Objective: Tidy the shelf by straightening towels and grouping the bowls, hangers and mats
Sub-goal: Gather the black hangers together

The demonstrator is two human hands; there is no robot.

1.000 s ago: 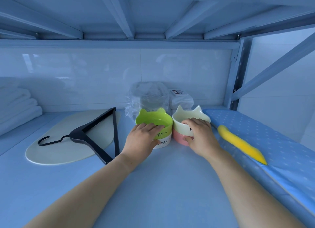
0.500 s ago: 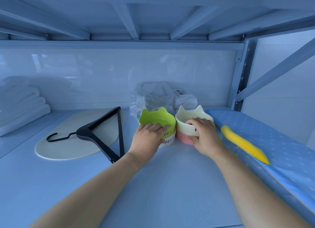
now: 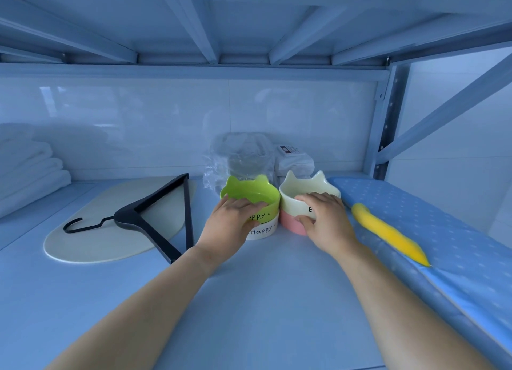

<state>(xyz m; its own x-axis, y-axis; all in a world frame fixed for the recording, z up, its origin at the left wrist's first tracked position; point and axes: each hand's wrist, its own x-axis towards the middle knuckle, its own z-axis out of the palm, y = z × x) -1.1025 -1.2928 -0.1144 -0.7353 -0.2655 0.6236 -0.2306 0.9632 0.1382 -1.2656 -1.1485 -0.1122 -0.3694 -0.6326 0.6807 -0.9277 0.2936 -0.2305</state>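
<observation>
Two stacks of cat-eared bowls stand side by side at the middle of the shelf. A green bowl point(image 3: 243, 189) sits in a white "Happy" bowl point(image 3: 263, 229); my left hand point(image 3: 230, 223) grips the green one by its near rim. A cream bowl point(image 3: 302, 187) sits in a pink bowl point(image 3: 291, 225); my right hand point(image 3: 327, 223) grips the cream one at its front. A black hanger point(image 3: 155, 220) lies on a pale oval mat point(image 3: 91, 242) to the left. Folded white towels point(image 3: 27, 173) are stacked at far left.
Clear plastic-wrapped items point(image 3: 243, 159) and a white packet point(image 3: 293, 159) lean against the back wall behind the bowls. A blue dotted padded board point(image 3: 443, 231) with a yellow object point(image 3: 388, 234) on it lies along the right. The upper shelf's beams point(image 3: 205, 31) hang low overhead.
Both hands stay on the two bowl stacks, which sit slightly farther back toward the wall. The view has shifted a little to the left.
</observation>
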